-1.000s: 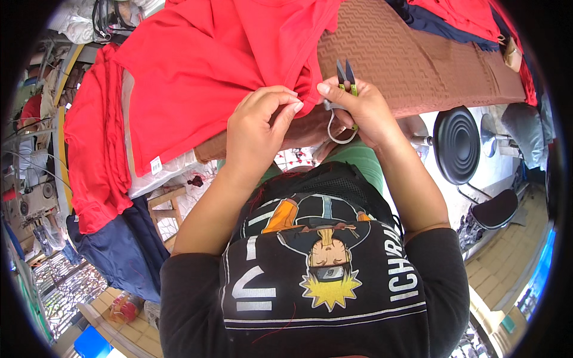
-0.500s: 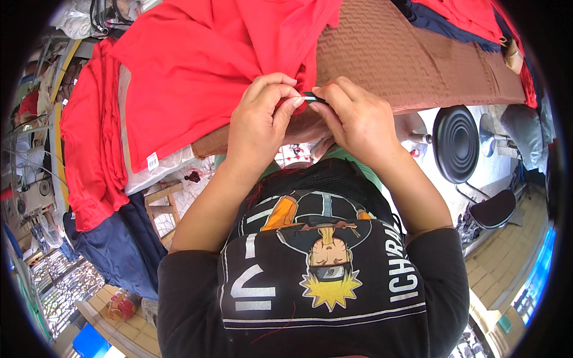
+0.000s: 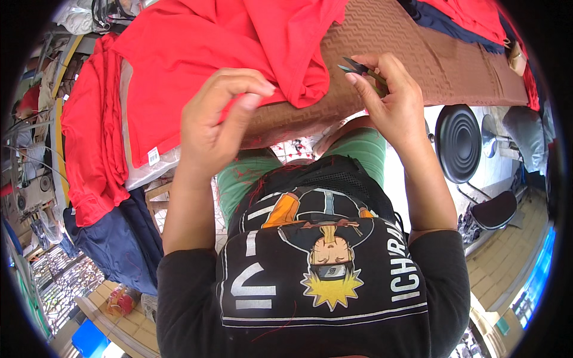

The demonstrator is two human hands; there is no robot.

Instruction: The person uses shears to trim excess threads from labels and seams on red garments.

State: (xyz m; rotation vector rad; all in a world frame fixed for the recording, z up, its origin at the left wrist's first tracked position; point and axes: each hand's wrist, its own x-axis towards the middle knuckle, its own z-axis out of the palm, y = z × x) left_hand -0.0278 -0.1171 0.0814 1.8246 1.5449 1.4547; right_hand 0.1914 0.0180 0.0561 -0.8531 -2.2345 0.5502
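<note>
My right hand [image 3: 397,98] is closed around a pair of thread snips [image 3: 354,65], raised over the front edge of the brown-covered table. The two blades point left and stand apart. My left hand [image 3: 215,122] hovers over the near edge of a red garment [image 3: 197,77], its fingers bent and its thumb apart from them, with nothing visible in it. The garment lies spread on the table, its folded corner resting between my two hands.
A brown patterned cloth [image 3: 418,56] covers the table. More red clothing [image 3: 89,131] hangs at the left above navy fabric [image 3: 116,238]. A round black stool [image 3: 458,143] stands at the right. Red and navy garments [image 3: 465,24] lie far right.
My hands were together at the garment's edge and are now apart. The left hand moved left, off the cloth; the right lifted up and right with the snips. The garment's corner has dropped flat.
</note>
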